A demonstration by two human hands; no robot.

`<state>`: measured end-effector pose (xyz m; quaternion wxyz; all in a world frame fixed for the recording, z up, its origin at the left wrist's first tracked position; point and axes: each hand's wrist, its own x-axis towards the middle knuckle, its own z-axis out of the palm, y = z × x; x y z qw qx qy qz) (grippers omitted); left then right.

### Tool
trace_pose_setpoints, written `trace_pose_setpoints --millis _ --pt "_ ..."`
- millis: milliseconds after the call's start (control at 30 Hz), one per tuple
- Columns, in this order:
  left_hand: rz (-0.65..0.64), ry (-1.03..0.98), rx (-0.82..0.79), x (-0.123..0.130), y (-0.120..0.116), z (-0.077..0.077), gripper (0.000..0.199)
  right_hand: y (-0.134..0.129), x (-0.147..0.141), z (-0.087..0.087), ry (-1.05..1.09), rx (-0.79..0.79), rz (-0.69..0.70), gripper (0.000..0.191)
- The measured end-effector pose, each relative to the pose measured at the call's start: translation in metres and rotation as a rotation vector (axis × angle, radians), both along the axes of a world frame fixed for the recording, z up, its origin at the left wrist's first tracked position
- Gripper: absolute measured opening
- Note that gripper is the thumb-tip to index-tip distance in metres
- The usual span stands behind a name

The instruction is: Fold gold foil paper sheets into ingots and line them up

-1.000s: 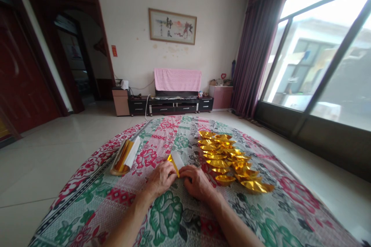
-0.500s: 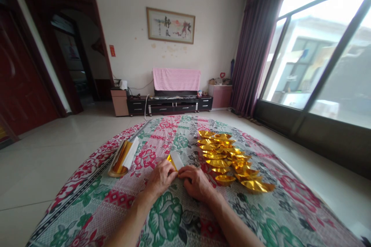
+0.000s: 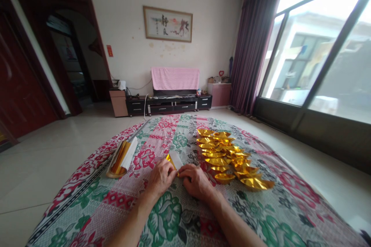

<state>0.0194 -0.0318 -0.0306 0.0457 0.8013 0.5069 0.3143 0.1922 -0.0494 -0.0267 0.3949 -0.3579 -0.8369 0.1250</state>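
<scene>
A sheet of gold foil paper (image 3: 175, 159), white on its back and partly folded, lies in front of me on the flowered cloth. My left hand (image 3: 162, 173) pinches its near left edge, where a strip of gold shows. Close beside it, my right hand (image 3: 194, 179) has its fingers closed on the near right corner of the same sheet. The fingertips of both hands almost meet there, and they hide the paper's near end. To the right, several folded gold paper ingots (image 3: 217, 161) lie in overlapping rows.
A curled stack of gold and white paper sheets (image 3: 123, 158) rests at the left of the round, cloth-covered table (image 3: 121, 216). Beyond the table stand a low black cabinet (image 3: 174, 105) and a pink cloth (image 3: 175, 78) draped over something. Windows and a purple curtain (image 3: 255, 46) are at the right.
The view has shifted slightly, so the room appears a little further left. Both hands stay at the same spot on the paper, with hardly any finger movement visible.
</scene>
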Motion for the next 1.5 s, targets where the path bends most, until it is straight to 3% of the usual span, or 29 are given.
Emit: trace_pose_setpoints --millis 1500 --pt "0.061 0.087 0.066 0.002 0.003 -0.009 0.016 0.0 0.0 0.001 0.016 -0.015 -0.038 0.029"
